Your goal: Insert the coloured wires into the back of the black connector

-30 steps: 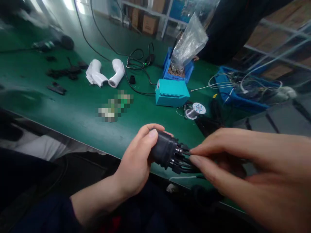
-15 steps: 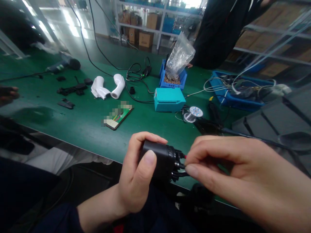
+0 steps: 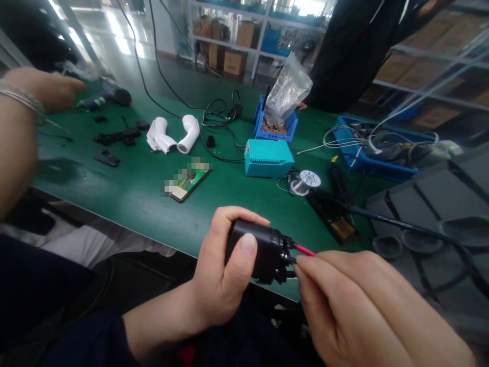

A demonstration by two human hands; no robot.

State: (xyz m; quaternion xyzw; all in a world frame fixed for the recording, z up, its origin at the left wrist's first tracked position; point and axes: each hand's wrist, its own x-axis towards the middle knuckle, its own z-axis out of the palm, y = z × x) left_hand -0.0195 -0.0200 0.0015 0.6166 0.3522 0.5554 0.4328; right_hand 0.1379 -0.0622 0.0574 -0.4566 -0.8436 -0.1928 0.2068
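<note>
Black casing (image 3: 264,251) sits wrapped in my left grip (image 3: 218,275), nearer me than the turquoise box (image 3: 268,160) on the bench (image 3: 137,188). My right grip (image 3: 367,306) pinches a black wire (image 3: 291,259) at the casing's end, beside a red wire (image 3: 305,250). Just right of the box sits a spool (image 3: 310,179).

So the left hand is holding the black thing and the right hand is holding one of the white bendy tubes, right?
Not quite: the right hand holds a dark wire coming out of the black thing, not a white tube. The head view shows both white bendy tubes lying on the green table. The left hand does hold the black thing.
</note>
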